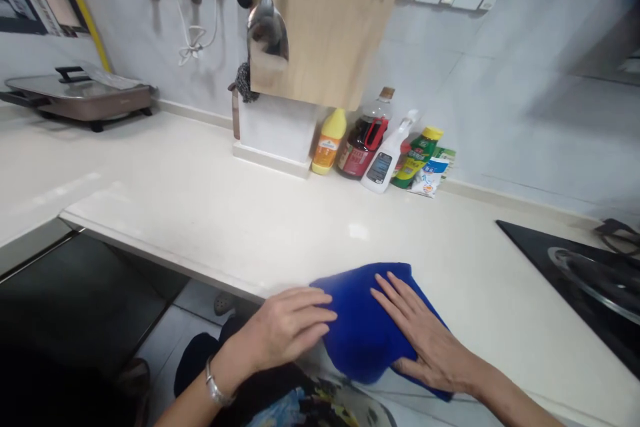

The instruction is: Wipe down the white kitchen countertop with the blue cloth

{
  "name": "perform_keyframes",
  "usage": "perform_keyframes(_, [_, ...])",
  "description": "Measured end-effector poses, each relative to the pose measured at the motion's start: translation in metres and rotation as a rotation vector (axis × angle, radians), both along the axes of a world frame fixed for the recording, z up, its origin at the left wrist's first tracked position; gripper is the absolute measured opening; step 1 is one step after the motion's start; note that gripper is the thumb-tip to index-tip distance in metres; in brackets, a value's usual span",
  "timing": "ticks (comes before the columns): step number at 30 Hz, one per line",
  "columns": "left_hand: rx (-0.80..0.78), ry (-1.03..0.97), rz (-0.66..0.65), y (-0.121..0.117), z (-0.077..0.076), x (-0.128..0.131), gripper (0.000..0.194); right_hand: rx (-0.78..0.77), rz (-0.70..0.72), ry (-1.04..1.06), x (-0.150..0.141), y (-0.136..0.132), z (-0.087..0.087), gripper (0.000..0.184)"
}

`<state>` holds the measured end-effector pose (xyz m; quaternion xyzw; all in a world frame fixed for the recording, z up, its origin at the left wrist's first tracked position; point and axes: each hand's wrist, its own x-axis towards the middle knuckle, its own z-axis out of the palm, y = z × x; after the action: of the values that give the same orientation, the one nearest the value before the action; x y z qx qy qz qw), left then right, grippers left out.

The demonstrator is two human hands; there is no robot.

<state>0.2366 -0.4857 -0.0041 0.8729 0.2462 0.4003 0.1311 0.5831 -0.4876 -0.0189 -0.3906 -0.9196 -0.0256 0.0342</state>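
Observation:
A blue cloth (357, 327) lies spread over the front edge of the white countertop (200, 207), and its lower part hangs down past the edge. My right hand (423, 333) rests flat on the right side of the cloth, fingers stretched out and a little apart. At the cloth's left border is my left hand (290, 327), its fingers extended with the tips at the blue fabric. Whether those tips press on the cloth or hover just over it, I cannot tell. A metal bracelet (216, 383) circles my left wrist.
Several bottles, among them a yellow bottle (329, 141) and a white spray bottle (387, 159), line the wall. A wooden board (330, 27) and a spatula (269, 30) hang above. The black cooktop (545, 260) lies right; an electric pan (85, 97) stands far left.

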Motion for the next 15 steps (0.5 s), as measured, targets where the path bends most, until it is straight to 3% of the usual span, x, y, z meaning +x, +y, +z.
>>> perform_keyframes(4, [-0.147, -0.113, 0.203, 0.015, 0.008, -0.036, 0.025, -0.131, 0.124, 0.049, -0.020, 0.047, 0.008, 0.111])
perform_keyframes(7, [-0.247, -0.055, 0.461, 0.031, 0.004, -0.071, 0.029, -0.118, 0.119, 0.087, -0.032, 0.099, 0.003, 0.093])
perform_keyframes(11, [-0.413, 0.058, 0.672, 0.056, 0.004, -0.118, 0.036, -0.015, -0.075, 0.101, -0.045, 0.186, -0.009, 0.078])
perform_keyframes(15, [-0.505, 0.162, 0.801, 0.081, 0.019, -0.155, 0.045, 0.028, -0.283, 0.074, -0.061, 0.260, -0.014, 0.079])
